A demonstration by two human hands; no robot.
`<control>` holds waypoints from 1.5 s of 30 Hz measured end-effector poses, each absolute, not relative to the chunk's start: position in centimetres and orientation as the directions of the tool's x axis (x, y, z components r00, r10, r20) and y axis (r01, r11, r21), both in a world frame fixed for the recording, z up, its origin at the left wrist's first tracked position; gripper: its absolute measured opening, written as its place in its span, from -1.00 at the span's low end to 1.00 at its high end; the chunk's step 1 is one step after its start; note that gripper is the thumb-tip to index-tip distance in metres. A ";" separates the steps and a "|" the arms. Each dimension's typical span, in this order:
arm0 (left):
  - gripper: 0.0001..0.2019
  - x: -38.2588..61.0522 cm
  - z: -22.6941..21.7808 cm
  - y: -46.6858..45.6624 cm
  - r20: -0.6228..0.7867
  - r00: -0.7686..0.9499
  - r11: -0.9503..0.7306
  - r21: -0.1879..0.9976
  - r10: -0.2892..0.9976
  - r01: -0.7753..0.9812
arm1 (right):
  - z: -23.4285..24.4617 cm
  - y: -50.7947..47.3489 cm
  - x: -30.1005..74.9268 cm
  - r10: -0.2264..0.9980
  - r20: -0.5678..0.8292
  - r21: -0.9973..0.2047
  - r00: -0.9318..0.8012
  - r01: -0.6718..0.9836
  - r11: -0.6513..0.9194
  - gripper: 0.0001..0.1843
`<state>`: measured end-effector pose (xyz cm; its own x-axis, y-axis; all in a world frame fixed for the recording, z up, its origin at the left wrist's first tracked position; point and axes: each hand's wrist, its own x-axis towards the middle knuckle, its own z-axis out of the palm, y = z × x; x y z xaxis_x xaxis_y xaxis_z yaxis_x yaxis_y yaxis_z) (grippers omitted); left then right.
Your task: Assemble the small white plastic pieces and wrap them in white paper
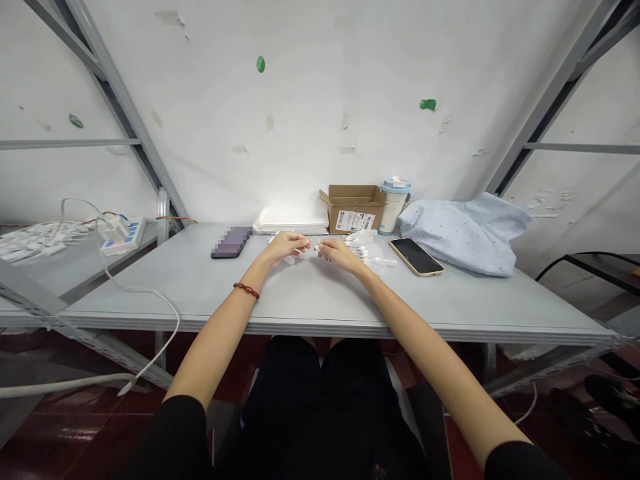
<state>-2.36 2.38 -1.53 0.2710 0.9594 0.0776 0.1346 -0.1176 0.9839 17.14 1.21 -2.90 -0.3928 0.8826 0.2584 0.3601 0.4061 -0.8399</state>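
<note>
Nearest the camera is the person's dark-clothed lap, with a black sleeve at the lower left and bare forearms reaching over the worktop. At the middle of that reach, a small clear piece sits between the two hands, just above the worktop; its finer form is too small to tell. Handling it well would call for a light fingertip pinch, steady wrists near the surface, and small, even finger movements, since such a thin piece looks easy to bend or drop.

The left hand is nearly closed, thumb and forefinger pinched at the piece's left side, the other fingers curled. The right hand meets it from the right, also in a fingertip pinch, its fingers bent inward; whether both press equally I cannot tell.

Just beside the right hand lie clear and white pieces in a loose heap. Behind them stand an open cardboard box and a lidded cup, with a white stack to the box's left. Farther out are a phone and a pale blue cloth at right.
</note>
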 end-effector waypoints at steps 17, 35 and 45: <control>-0.59 -2.6 -1.6 2.5 0.070 0.311 -0.112 0.987 0.948 0.119 | -3.0 1.2 17.2 0.882 0.258 -0.845 -0.395 0.350 0.404 -0.74; -0.59 -2.1 -2.0 2.7 0.091 0.321 -0.136 0.984 0.943 0.119 | -2.5 0.8 17.2 0.869 0.283 -0.818 -0.405 0.372 0.440 -0.75; -0.53 -1.8 -2.5 2.8 0.114 0.323 -0.160 0.980 0.939 0.118 | -2.6 0.6 17.2 0.873 0.296 -0.796 -0.389 0.404 0.450 -0.73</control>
<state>-1.75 2.79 -2.46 0.3234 0.9393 0.1141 0.1179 -0.1597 0.9801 17.24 0.60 -2.64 -0.3890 0.8725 0.2956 0.4044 0.4500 -0.7962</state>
